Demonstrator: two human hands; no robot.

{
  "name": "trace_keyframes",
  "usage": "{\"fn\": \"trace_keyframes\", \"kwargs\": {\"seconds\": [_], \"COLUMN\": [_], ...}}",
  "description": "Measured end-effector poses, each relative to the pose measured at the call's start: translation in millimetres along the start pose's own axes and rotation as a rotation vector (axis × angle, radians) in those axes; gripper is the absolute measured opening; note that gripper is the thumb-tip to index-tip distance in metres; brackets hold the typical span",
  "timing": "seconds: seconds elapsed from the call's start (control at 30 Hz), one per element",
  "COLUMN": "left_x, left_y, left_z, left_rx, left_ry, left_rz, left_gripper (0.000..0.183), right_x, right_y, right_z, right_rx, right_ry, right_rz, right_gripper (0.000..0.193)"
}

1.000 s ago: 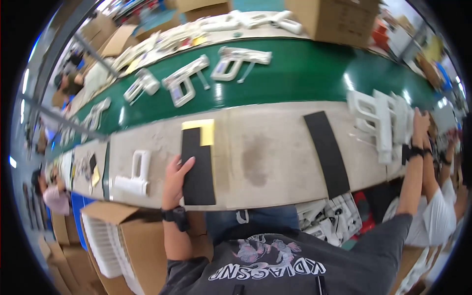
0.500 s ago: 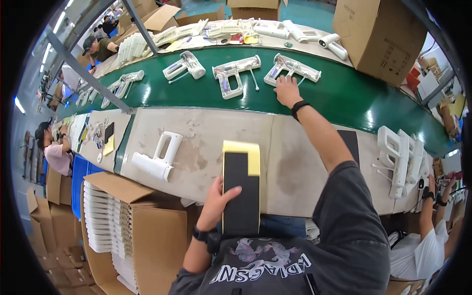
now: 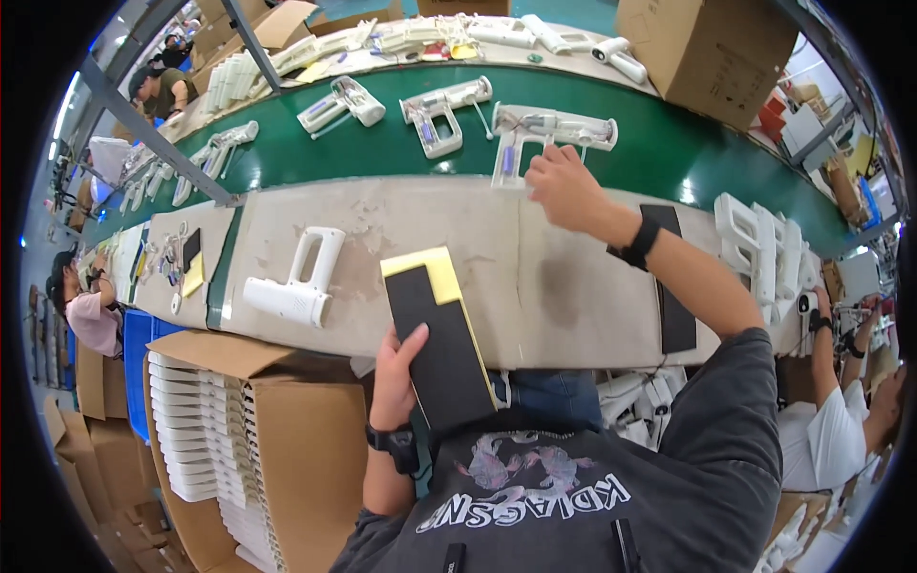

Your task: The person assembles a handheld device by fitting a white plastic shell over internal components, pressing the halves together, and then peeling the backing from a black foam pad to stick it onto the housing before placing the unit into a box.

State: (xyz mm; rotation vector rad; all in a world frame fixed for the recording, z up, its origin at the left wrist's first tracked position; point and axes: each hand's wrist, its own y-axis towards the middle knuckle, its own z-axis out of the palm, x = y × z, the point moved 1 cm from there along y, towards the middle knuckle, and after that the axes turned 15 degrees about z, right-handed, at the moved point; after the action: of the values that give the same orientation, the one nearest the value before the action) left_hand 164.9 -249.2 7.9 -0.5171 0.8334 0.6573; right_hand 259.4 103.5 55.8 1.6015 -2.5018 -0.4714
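Fingers of the right hand (image 3: 573, 196) are bent around the handle of an open white gun-shaped housing (image 3: 573, 126) at one o'clock; half a second ago they reached onto it more loosely, and it has since come closer to the near edge of the green belt (image 3: 669, 158). Down at seven, the left hand (image 3: 392, 377) clasps a black-and-yellow pad (image 3: 441, 358), thumb on top, other fingertips hidden; upright before, the pad now tips towards eleven. At nine, a closed white housing (image 3: 291, 301) still lies on the bench (image 3: 430, 220).
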Motion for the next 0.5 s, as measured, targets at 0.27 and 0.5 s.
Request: {"fn": "trace_keyframes", "kwargs": {"seconds": [0.27,0.5], "left_x": [3,5], "left_y": [-18,-27], "left_z": [-1,9], "left_rx": [0.081,0.168], "left_ry": [0.077,0.184], "left_rz": [-0.01,-0.072], "left_gripper": [0.038,0.034], "right_x": [94,112], "right_y": [-142,-167], "right_z": [-13,-32], "right_rx": [0.235,0.345], "right_ry": [0.07,0.351], "right_rz": [-0.245,-0.074], "right_gripper": [0.023,0.029]}}
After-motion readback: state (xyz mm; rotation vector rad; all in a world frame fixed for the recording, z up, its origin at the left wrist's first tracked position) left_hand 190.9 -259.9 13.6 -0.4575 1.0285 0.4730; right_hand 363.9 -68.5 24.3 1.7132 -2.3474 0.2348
